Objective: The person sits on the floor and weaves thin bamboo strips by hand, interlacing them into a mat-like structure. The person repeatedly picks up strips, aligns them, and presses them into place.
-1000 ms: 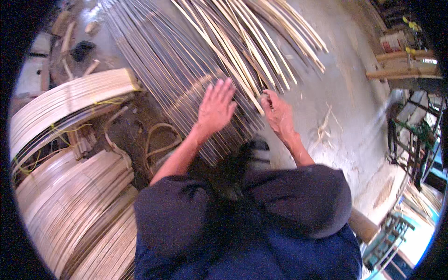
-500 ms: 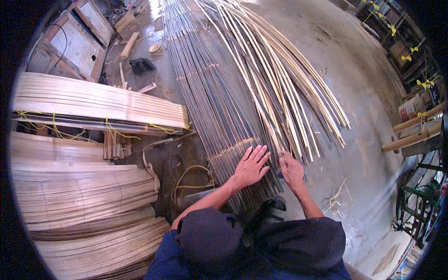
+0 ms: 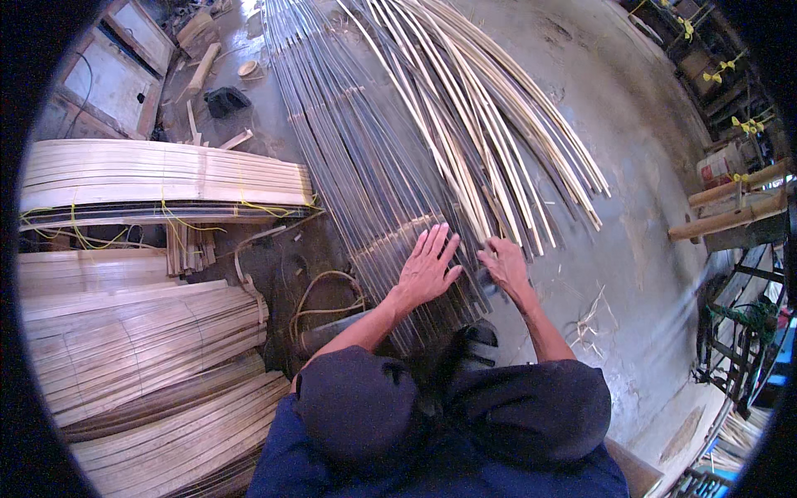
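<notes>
My left hand (image 3: 427,270) lies flat with its fingers spread on a long row of dark bamboo strips (image 3: 365,187), just nearer than a pale woven band that crosses them. At the right edge of this row, my right hand (image 3: 504,264) is closed, its fingertips bent down by the strip ends. Whatever those fingers hold is too small or hidden to name. Just beyond my right hand lies a loose fanned pile of pale and dark bamboo strips (image 3: 498,149). The row's near ends reach toward my knees.
Bundles of flat pale slats (image 3: 158,340) are stacked at the left, one tied with yellow cord (image 3: 174,217). A coil of cane (image 3: 320,290) lies beside the row. Bamboo poles (image 3: 730,220) and a metal frame (image 3: 739,319) stand at right. Fibre scraps (image 3: 591,319) litter the concrete floor.
The whole view has shifted a little. My right hand has turned from an upright fist to bent fingers reaching down to the row's edge. The left hand stays flat on the strips.
</notes>
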Demonstrator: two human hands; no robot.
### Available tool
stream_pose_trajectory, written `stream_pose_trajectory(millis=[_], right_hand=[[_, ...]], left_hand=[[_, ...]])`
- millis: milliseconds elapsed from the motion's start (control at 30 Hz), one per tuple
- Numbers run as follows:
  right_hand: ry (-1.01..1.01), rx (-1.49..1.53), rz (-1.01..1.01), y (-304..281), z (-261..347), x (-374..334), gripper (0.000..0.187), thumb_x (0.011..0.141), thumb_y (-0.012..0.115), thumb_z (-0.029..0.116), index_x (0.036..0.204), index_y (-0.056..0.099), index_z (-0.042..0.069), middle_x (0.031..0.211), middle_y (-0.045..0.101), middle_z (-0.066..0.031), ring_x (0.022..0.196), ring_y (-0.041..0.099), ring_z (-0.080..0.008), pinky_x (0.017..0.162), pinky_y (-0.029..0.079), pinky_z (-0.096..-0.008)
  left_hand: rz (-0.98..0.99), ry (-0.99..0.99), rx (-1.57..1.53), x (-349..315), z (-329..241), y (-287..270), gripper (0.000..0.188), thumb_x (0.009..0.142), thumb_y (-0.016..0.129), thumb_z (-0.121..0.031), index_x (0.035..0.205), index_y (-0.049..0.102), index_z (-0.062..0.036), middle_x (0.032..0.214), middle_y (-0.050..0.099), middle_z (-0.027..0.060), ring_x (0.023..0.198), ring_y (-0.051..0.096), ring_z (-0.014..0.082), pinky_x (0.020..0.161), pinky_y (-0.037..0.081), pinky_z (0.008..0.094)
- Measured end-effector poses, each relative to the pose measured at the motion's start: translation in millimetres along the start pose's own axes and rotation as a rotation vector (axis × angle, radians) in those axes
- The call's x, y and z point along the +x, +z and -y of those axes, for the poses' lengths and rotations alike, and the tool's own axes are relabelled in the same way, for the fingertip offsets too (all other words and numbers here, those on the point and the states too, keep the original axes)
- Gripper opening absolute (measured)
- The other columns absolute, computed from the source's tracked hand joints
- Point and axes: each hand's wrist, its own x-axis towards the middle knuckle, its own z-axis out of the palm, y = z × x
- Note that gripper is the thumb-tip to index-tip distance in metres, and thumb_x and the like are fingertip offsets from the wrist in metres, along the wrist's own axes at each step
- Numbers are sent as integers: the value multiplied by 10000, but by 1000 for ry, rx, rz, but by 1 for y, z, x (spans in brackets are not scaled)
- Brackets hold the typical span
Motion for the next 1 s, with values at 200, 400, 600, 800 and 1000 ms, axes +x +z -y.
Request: stream_pose_trajectory(millis=[200, 400, 600, 800, 1000], right_hand=[[254, 361, 192, -1, 20, -3, 405, 851, 713, 347, 1079, 677, 13, 963, 691, -234, 904, 673, -405, 793, 516, -447], [160, 232, 125, 7, 8, -1, 425, 875, 702, 375, 1109, 649, 24, 966, 691, -240, 917, 674, -413, 787, 512, -480], [240, 179, 50, -42, 60, -5, 329, 931, 662, 346, 1116, 652, 74, 936, 695, -211, 861, 682, -419, 733, 530, -475], [59, 173, -137, -31, 48, -29, 278, 968, 621, 251, 1195, 618, 91, 870, 686, -224, 806, 685, -418, 702, 533, -476], [84, -37, 13, -20, 29, -32, 234, 987, 585, 215, 1192, 586, 102, 816, 676, -240, 755, 686, -413, 657, 521, -503]], left_hand=[[52, 1, 24, 2, -2, -4, 639, 998, 515, -420, 1536, 358, -112, 1593, 280, 238, 1501, 233, 385, 1233, 168, 494], [35, -11, 22, 4, -2, 0, 571, 1005, 497, -421, 1498, 441, -138, 1597, 280, 232, 1503, 238, 369, 1232, 162, 483], [61, 18, 94, -1, 0, 1, 616, 1001, 463, -464, 1495, 440, -96, 1616, 325, 96, 1507, 259, 294, 1231, 139, 503], [66, 21, 65, 2, -1, 1, 650, 1017, 419, -500, 1515, 399, -84, 1609, 323, 133, 1506, 259, 303, 1235, 132, 510], [35, 33, 66, 2, 0, 2, 656, 1008, 440, -513, 1496, 423, -74, 1595, 340, 146, 1498, 273, 306, 1228, 159, 510]])
